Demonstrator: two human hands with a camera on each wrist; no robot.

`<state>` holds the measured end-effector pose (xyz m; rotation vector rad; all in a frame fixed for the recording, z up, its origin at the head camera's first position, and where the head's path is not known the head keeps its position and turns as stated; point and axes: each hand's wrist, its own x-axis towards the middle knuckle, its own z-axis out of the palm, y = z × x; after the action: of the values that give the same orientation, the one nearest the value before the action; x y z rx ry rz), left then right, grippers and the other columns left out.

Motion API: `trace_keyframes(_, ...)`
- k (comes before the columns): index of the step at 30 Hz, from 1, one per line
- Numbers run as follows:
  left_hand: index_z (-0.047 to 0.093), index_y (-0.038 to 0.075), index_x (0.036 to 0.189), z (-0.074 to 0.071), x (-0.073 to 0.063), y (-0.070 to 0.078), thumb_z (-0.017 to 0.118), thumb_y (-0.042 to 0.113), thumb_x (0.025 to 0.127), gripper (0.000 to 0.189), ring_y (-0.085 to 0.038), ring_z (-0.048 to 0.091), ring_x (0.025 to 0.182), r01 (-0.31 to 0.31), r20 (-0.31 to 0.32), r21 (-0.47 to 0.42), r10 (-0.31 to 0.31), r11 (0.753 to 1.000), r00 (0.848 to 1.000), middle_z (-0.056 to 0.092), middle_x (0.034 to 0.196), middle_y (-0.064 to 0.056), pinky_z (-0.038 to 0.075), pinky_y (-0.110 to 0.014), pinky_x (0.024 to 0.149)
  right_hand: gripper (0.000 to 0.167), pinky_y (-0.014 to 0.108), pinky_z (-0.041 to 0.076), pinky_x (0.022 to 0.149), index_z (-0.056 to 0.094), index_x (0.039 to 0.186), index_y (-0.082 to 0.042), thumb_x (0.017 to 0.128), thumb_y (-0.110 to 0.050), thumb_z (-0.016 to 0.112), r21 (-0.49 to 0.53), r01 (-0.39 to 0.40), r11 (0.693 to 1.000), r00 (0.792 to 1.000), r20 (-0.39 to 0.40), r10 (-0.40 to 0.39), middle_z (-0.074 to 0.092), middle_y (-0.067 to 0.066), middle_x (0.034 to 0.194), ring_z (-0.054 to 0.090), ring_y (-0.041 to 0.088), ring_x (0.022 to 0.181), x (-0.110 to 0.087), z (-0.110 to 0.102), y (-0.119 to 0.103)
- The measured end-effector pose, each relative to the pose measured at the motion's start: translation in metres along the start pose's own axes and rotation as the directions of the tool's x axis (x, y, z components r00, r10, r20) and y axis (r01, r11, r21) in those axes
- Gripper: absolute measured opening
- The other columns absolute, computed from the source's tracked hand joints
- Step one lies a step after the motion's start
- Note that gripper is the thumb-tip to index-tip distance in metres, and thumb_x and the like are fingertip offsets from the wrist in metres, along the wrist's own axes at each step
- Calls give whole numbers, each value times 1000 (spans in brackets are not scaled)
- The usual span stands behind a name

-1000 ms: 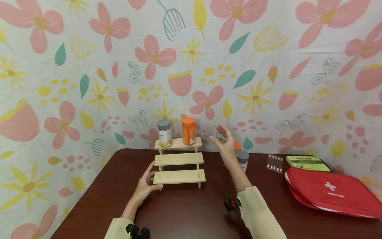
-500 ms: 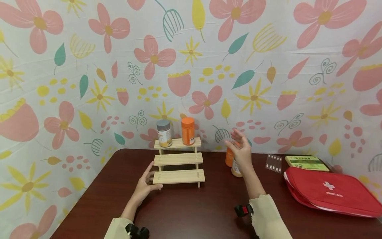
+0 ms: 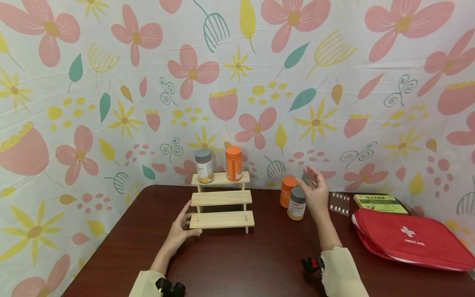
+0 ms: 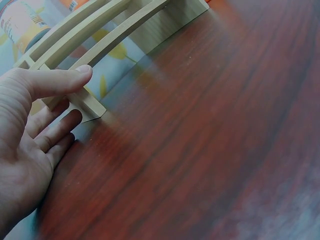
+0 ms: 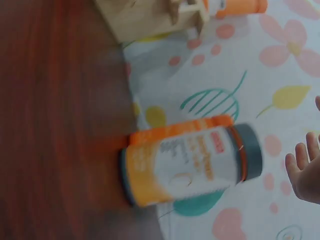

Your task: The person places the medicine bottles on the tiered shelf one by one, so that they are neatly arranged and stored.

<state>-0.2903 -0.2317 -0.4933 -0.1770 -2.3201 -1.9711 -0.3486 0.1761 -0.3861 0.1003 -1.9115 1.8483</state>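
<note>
At the left, the person's left hand [image 3: 177, 234] is spread wide at the left end of a three-tier wooden rack [image 3: 222, 219], with the thumb along the front edge of the lowest board and the index finger by the end of the middle one. The other fingers sit loosely bent beside the rack's leg; how firmly any of them press is hard to tell. A black camera [image 3: 170, 287] is worn on that wrist, at a cream cuff [image 3: 144, 284].

The rack stands on the dark red-brown counter [image 3: 245, 264], close to a flower-patterned sheet [image 3: 122, 95]. On its top tier, a grey-lidded bottle [image 3: 205, 167] is upright at the left and an orange bottle [image 3: 234, 164] upright at the right, a gap between them.

Farther right, well apart from the rack, a white-and-yellow jar [image 3: 296, 205] with a dark grey lid stands on the counter, with an orange jar [image 3: 287, 190] just behind it to the left. The right hand [image 3: 316, 194] is raised just right of the grey lid, fingers lightly curved and parted from the thumb, grasping nothing.

Beyond it lie a clear blister pack [image 3: 339, 203], a yellow-green box [image 3: 381, 203] and, in front of the box, a red first-aid bag [image 3: 412, 237] with a white cross.
</note>
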Motion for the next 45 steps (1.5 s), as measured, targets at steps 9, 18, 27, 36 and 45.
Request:
trace_keyframes(9, 21, 28, 157, 0, -1, -2, 77, -2, 79, 101, -12, 61, 95, -14, -2, 9, 14, 1000, 1000, 47, 143, -23, 58, -30, 72, 61, 31, 38, 113, 43, 145, -6, 91, -12, 69, -61, -82, 995, 996, -32, 80, 53, 3, 136, 46, 3, 119, 3, -13, 22)
trace_keyframes(18, 22, 28, 157, 1, -1, -2, 78, -1, 78, 101, -15, 60, 97, -7, -14, 22, 8, 1000, 1000, 48, 143, -22, 58, -30, 72, 68, 46, 30, 118, 35, 150, -5, 92, -17, 68, -144, -106, 984, 989, 89, 120, 41, 19, 149, 37, 32, 139, 5, -21, 39)
trace_keyframes(27, 21, 27, 157, 2, 0, 0, 77, -2, 78, 101, -13, 59, 96, -8, -4, 15, 9, 1000, 1000, 47, 144, -23, 57, -29, 73, 69, 45, 30, 117, 33, 150, -6, 92, -19, 68, -144, -124, 982, 978, 147, 145, 39, 20, 148, 35, 32, 140, 5, -24, 48)
trace_keyframes(36, 21, 31, 157, 1, 0, 0, 77, -2, 79, 101, -11, 61, 95, -6, 1, 8, 6, 1000, 1000, 46, 145, -23, 58, -29, 72, 75, 49, 24, 120, 25, 153, -4, 93, -19, 67, -192, -161, 968, 946, 250, 207, 32, 21, 155, 25, 34, 148, 3, -29, 46)
trace_keyframes(45, 21, 33, 156, 0, -1, 0, 77, -1, 79, 102, -8, 62, 92, -13, -6, 11, 13, 1000, 1000, 46, 145, -22, 58, -29, 72, 79, 52, 26, 118, 21, 153, -5, 91, -17, 69, -206, -193, 959, 925, 287, 248, 23, 21, 160, 25, 37, 147, 1, -29, 51)
